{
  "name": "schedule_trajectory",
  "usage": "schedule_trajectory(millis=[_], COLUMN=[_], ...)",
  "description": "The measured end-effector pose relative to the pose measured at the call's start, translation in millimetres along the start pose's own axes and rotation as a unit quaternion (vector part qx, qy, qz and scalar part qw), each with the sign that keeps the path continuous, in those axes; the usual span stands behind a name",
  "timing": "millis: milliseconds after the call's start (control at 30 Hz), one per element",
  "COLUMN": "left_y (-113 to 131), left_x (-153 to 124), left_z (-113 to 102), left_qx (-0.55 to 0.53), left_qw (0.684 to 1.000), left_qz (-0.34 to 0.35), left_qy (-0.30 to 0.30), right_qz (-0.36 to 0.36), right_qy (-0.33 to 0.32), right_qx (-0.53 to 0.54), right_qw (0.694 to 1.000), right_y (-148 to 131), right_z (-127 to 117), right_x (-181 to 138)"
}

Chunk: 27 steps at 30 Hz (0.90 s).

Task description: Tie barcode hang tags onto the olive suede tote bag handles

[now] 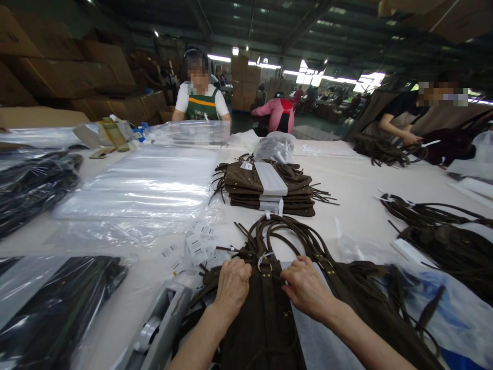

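A dark brown bag (262, 313) with looped handles and brass rings lies in front of me. My left hand (233, 282) is closed on its upper edge, left of the handle ring. My right hand (306, 285) is closed at the same edge on the right, beside a strip of pale paper (318, 334). My fingertips are partly hidden behind the knuckles. Dark straps (292, 228) fan out beyond my hands. More brown fabric (370, 303) lies to the right. Printed tags (197, 249) rest on the table left of the straps.
A stack of brown bags (269, 190) with paper bands lies ahead. Clear plastic sleeves (142, 180) and a tape dispenser (157, 324) are on the left. Wrapped dark bags (57, 303) lie at far left, more bags (442, 231) at right. Several people stand beyond the table (339, 180).
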<state>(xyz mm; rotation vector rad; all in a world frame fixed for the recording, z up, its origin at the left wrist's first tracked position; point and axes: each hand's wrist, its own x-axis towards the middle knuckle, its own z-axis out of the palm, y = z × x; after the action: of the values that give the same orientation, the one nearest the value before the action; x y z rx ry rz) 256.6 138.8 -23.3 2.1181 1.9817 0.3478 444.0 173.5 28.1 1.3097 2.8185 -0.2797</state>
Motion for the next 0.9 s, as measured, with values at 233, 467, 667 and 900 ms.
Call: schedule_trajectory(millis=[233,467,667,900], left_y=[7,16,17,17], left_x=[-20,-27,-29,-35], left_z=[-6,-5,-1,2], left_qx=[0.019,0.012,-0.015,-0.041], left_qw=[0.999,0.994,0.995,0.997], left_qz=[0.012,0.027,0.002,-0.024], left_qy=[0.047,0.102,0.101,0.067], right_qz=[0.022,0.027,-0.076,0.009], right_qy=[-0.036,-0.003,0.118,0.168], right_qx=[0.081,0.085,0.006,0.180], right_qw=[0.996,0.996,0.990,0.969], right_y=[8,-6,-33,-36], right_z=[-5,2,44,81], right_x=[-7,-18,-37,-63])
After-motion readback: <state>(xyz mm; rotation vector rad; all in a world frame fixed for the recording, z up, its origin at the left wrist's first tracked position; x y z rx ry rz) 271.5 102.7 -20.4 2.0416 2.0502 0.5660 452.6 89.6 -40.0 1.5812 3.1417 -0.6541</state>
